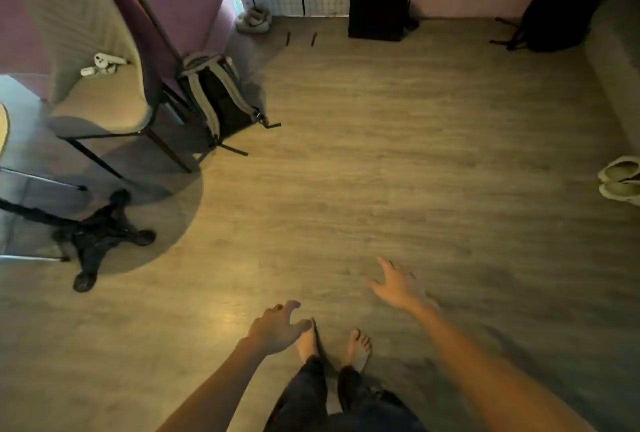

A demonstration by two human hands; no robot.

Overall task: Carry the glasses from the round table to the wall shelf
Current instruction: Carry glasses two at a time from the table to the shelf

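Standing barefoot on wood floor, left hand, right hand, both empty

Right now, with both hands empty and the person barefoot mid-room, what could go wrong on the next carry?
1. The black table base spreads feet onto the floor; bare toes could catch one.
2. The backpack trails loose straps beside the chair, a possible snag.
3. No glasses or shelf are in view, so the route can't be judged.
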